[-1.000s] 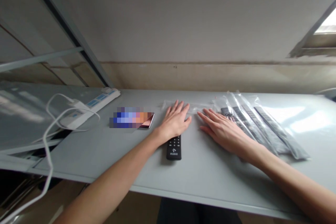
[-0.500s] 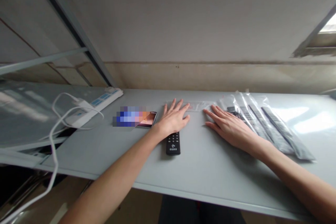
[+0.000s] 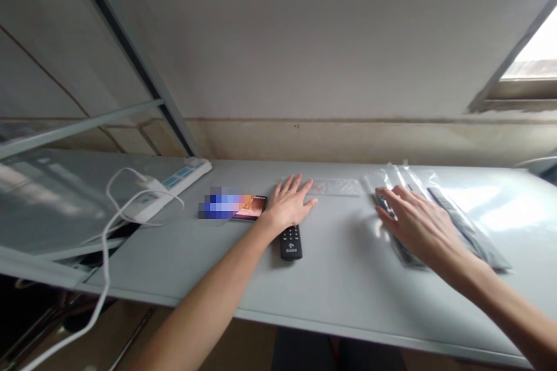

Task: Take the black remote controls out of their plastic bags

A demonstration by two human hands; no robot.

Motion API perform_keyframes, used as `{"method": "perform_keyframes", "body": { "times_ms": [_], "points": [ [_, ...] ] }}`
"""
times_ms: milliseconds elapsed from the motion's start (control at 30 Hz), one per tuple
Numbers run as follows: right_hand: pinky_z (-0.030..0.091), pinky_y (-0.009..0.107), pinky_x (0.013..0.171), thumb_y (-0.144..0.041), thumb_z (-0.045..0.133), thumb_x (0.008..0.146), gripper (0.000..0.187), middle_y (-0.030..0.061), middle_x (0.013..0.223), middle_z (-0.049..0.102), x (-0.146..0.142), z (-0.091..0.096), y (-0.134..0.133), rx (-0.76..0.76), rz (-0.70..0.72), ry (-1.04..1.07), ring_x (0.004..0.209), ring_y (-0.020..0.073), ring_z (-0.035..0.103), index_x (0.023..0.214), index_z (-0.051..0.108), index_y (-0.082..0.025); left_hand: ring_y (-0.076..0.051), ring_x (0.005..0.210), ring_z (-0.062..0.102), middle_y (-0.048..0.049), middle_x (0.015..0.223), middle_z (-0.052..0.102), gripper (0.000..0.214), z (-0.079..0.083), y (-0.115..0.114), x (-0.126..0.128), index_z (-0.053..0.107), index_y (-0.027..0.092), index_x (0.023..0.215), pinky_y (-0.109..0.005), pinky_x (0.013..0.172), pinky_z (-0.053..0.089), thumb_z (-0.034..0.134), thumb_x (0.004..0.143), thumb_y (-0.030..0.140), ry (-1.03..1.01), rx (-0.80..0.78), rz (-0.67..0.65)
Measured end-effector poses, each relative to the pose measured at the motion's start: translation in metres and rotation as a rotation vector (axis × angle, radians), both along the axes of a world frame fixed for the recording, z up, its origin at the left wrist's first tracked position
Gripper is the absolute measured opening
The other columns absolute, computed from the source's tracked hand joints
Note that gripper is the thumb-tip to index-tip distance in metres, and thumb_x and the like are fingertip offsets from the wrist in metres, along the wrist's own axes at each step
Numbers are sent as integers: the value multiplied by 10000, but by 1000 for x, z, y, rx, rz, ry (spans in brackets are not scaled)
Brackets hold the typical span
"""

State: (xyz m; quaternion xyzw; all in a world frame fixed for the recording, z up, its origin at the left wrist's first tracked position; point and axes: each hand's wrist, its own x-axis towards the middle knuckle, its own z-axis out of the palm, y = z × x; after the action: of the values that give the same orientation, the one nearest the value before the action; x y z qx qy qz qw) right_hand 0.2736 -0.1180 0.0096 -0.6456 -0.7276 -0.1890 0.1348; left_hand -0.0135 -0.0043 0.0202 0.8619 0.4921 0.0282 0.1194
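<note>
Cable [image 3: 105, 261], white, rises from the lower left corner, past the near edge of the grey table [image 3: 331, 284], and loops beside the strip [image 3: 172, 188]. The metal frame [image 3: 134, 58] stands at this end, its post slanting down towards the back edge of the table. A white adapter [image 3: 150, 184] sits on the strip, which lies slantwise with its blue sockets facing up.

Next comes the phone [image 3: 255, 207], flat, its screen lit and mostly blurred out. Just beside it is the left hand [image 3: 289, 206], palm down, fingers spread and straight, gripping nothing. It covers the far end of the black remote [image 3: 291, 246], whose near end and number keys show below the wrist; whether the palm presses on it I cannot tell. A clear bag [image 3: 337, 187] lies flat behind, its left end under or behind the fingertips.

Further right, the right hand [image 3: 418, 217] is over the bagged remotes [image 3: 472, 232], fingers loosely bent and parted from the thumb; whether they touch the plastic I cannot tell. These remotes lie slantwise, side by side. Above, at the far right, is a bright window [image 3: 535, 46].
</note>
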Motion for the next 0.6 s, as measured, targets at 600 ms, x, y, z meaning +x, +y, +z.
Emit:
{"method": "perform_keyframes", "body": {
  "times_ms": [600],
  "points": [
    [450,391,596,-348,500,1051,353,214,1033,701,-4,20,-16,-379,-351,-130,776,345,741,1253,657,-104,-332,1679,133,-103,1803,154,697,-7,4,0,319,242,1709,-543,1349,146,349,1097,575,53,16,-25]
  ]
}}
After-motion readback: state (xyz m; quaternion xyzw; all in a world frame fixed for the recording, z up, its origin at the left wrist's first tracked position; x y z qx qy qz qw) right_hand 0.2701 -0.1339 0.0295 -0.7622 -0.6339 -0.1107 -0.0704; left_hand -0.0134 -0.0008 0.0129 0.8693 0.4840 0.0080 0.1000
